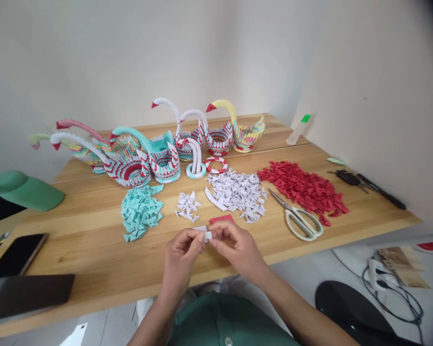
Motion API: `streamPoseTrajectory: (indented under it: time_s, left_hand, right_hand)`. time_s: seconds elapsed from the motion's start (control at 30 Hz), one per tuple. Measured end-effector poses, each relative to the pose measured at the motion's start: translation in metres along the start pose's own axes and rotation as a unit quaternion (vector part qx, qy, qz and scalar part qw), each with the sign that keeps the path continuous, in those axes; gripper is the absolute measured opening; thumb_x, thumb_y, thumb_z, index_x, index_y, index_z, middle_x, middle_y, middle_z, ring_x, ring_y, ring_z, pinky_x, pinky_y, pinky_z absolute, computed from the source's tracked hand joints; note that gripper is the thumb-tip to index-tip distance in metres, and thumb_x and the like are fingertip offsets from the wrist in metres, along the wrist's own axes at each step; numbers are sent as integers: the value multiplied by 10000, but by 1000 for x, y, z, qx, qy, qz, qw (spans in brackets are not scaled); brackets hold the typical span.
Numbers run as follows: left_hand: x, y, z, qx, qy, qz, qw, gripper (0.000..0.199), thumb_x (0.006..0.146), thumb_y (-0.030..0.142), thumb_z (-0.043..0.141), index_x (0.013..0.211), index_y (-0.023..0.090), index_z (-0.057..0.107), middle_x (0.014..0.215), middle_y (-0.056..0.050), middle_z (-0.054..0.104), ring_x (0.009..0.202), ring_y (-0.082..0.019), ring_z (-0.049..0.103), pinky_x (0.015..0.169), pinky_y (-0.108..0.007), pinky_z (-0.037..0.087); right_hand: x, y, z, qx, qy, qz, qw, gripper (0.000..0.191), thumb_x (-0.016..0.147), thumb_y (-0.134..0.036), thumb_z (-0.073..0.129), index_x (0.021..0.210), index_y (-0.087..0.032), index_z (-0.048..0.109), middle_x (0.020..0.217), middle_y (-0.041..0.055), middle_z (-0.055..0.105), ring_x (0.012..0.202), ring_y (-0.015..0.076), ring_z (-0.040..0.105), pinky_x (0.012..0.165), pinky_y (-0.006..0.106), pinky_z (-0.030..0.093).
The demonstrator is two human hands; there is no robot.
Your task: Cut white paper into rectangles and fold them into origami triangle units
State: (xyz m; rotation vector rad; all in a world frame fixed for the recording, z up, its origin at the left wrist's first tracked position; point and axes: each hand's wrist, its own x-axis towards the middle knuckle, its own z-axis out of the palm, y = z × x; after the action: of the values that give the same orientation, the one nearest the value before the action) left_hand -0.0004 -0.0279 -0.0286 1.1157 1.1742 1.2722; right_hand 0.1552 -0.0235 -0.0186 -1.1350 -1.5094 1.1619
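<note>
Close together over the table's front edge, my left hand (pixel 182 252) and my right hand (pixel 240 245) both pinch a small white piece of paper (pixel 208 235). Its exact fold is too small to make out. Just behind my fingers lies red paper (pixel 221 219). A few white folded pieces (pixel 187 206) sit beyond my left hand. Farther back is a larger pile of white folded paper triangles (pixel 240 192). Teal folded triangles (pixel 140 211) are heaped to the left, red ones (pixel 305 187) to the right.
Scissors (pixel 298 216) lie right of my hands. Several folded-paper swans (pixel 130 168) stand along the back, beside a red-and-white paper ring (pixel 216 165). At left are a phone (pixel 16 254) and a green bottle-like object (pixel 29 192). Keys (pixel 348 178) rest at right.
</note>
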Motion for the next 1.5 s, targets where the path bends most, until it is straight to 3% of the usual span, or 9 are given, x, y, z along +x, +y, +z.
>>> streamPoseTrajectory:
  time_s: [0.3,0.53,0.7,0.87,0.97,1.13,1.23,1.5]
  left_hand:
    - [-4,-7,6,-23,-41,-1,999,114,793,292,695,773,186,733,649,18,568,624,-110,486,623,-218,412]
    - [4,-5,2,-40,-53,1,998,266,753,333,718,572,161,628,568,28,493,579,-111,460,578,-224,389]
    - [8,3,-8,38,-63,-4,997,222,793,333,656,654,161,642,577,11,572,574,-125,517,590,-233,429]
    - [5,6,-14,153,-86,35,984,151,816,272,622,723,166,675,604,-12,650,574,-144,589,588,-244,455]
    - [3,9,-15,151,-74,50,984,106,790,244,662,721,172,696,602,-6,654,582,-141,597,596,-243,464]
    - [0,10,-17,-28,-68,-23,997,109,750,269,718,789,168,715,658,-24,715,592,-150,647,608,-264,530]
    - [-1,7,-18,-73,-61,-39,995,122,757,279,721,805,166,722,675,-29,731,586,-144,651,612,-266,541]
    - [1,14,-10,-11,-17,-2,1000,141,761,280,695,712,149,714,646,-42,723,545,-147,630,571,-261,523]
  right_hand:
    - [-3,-4,-3,-13,2,-23,1000,124,847,-184,595,939,-205,675,756,-14,681,678,118,610,641,207,470]
    - [-8,9,8,-12,40,-28,999,159,850,-215,606,992,-189,671,790,9,698,708,135,637,663,225,494]
    - [1,-3,-5,-74,-31,-83,993,153,888,-199,587,1002,-204,690,837,20,722,777,146,656,724,243,495]
    - [11,-7,-12,-109,-39,-143,983,110,885,-213,618,951,-220,705,876,41,721,874,185,650,800,300,495]
    - [12,-6,-8,-92,-41,-135,986,88,890,-244,618,879,-226,703,822,34,703,818,183,641,781,314,501]
    - [8,-6,1,13,-10,-66,998,110,872,-297,639,817,-211,679,790,23,675,747,161,631,701,279,503]
    - [7,-6,6,59,1,-39,998,107,852,-299,654,797,-209,669,768,16,675,734,156,636,687,270,507]
    - [9,-5,7,22,23,-36,999,104,836,-303,649,792,-212,671,771,27,713,736,179,669,675,281,532]
